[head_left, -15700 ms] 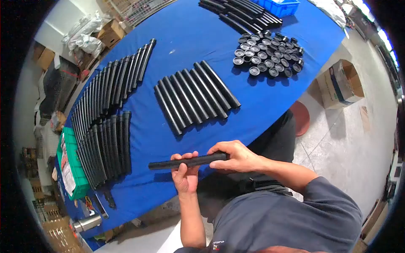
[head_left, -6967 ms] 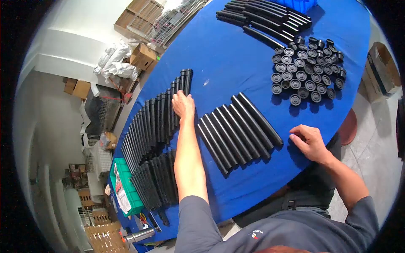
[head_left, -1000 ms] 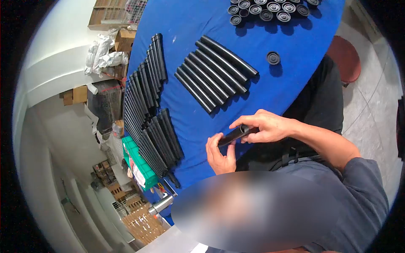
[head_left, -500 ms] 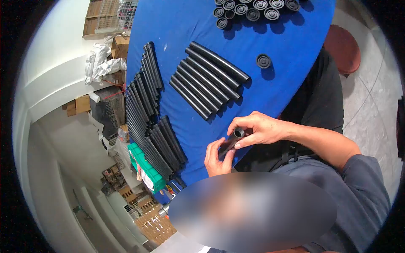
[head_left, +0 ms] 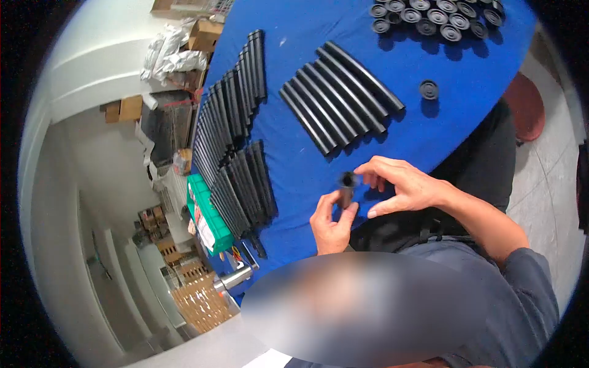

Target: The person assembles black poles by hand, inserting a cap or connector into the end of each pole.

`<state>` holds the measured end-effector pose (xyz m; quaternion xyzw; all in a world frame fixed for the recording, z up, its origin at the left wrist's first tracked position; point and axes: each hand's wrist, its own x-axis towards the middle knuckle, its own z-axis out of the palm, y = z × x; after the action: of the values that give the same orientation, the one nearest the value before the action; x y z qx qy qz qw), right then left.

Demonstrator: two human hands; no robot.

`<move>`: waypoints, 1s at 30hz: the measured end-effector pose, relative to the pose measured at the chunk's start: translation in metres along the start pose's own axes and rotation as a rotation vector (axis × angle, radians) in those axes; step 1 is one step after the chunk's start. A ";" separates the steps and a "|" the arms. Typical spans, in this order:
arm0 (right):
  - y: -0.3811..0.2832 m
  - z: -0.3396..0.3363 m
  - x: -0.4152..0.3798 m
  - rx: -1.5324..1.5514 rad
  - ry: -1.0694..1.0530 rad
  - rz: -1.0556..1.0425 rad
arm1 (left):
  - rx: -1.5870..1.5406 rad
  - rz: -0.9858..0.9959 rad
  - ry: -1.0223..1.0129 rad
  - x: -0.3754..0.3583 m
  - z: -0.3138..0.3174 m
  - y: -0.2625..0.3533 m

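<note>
My L hand [head_left: 331,227] pinches a blk tube [head_left: 346,196], tilted; its open mouth's motion-blurred, lower end hidden behind my fingers. R hand [head_left: 410,186] is spread wide, fingertips nr the rim; can't tell if they touch. Smooth, glossy tubes [head_left: 334,103] lie row-wise on wrinkled blue cloth [head_left: 294,184], ringed cap [head_left: 429,90] beside; cap cluster [head_left: 438,15] cut off up top.

The blue-covered counter [head_left: 294,190] carries a middle row of black tubes [head_left: 340,98], laid side by side on a slant. Beyond them, toward the right, sits a crowded cluster of round caps [head_left: 438,16]; a single cap [head_left: 429,90] stands apart. On the left, ranks of dark tubes [head_left: 232,113] reach toward a green bin [head_left: 213,213].
</note>
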<state>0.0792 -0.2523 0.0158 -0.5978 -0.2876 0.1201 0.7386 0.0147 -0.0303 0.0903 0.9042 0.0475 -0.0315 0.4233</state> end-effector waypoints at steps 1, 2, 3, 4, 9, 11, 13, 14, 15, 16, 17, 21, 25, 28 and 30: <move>-0.001 0.002 0.002 -0.047 0.000 -0.055 | -0.222 -0.014 0.066 -0.004 0.001 0.002; -0.002 0.004 0.004 -0.092 -0.001 -0.112 | -0.474 -0.035 0.142 -0.005 0.002 0.003; -0.006 0.002 0.005 -0.117 -0.057 -0.100 | -0.646 -0.029 0.161 -0.004 0.002 0.001; -0.006 0.001 0.006 -0.165 -0.095 -0.100 | -0.819 -0.016 0.176 -0.002 0.002 -0.001; -0.014 0.003 0.006 -0.235 -0.117 -0.022 | -1.370 -0.324 0.139 -0.007 0.022 -0.034; -0.007 0.009 0.004 -0.277 -0.008 -0.061 | -1.529 -0.435 0.130 -0.009 0.031 -0.050; -0.016 0.009 0.004 -0.200 -0.033 0.072 | -1.594 -0.324 0.070 -0.014 0.045 -0.038; -0.020 0.008 0.004 -0.166 -0.037 0.140 | -1.624 -0.268 0.033 -0.015 0.051 -0.034; -0.023 0.009 0.005 -0.143 -0.039 0.159 | -1.603 -0.216 -0.059 -0.015 0.053 -0.039; -0.026 0.011 0.005 -0.119 -0.037 0.181 | -1.610 -0.179 -0.083 -0.014 0.056 -0.043; -0.027 0.014 0.006 -0.096 -0.032 0.204 | -1.618 -0.143 -0.110 -0.013 0.056 -0.047; -0.028 0.012 0.003 -0.555 -0.048 0.053 | -1.662 -0.036 -0.192 0.001 0.054 -0.060; -0.068 -0.028 0.003 -1.097 0.290 -0.062 | -1.666 0.027 -0.049 0.013 0.044 -0.052; -0.080 -0.069 0.013 -1.449 0.426 0.039 | -1.699 0.019 -0.079 0.015 0.050 -0.055; -0.068 -0.092 0.015 -1.578 0.309 0.186 | -1.720 0.013 -0.084 0.014 0.055 -0.058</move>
<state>0.1318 -0.3369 0.0736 -0.9741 -0.1315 -0.1413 0.1176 0.0215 -0.0349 0.0091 0.2676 0.0340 -0.0154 0.9628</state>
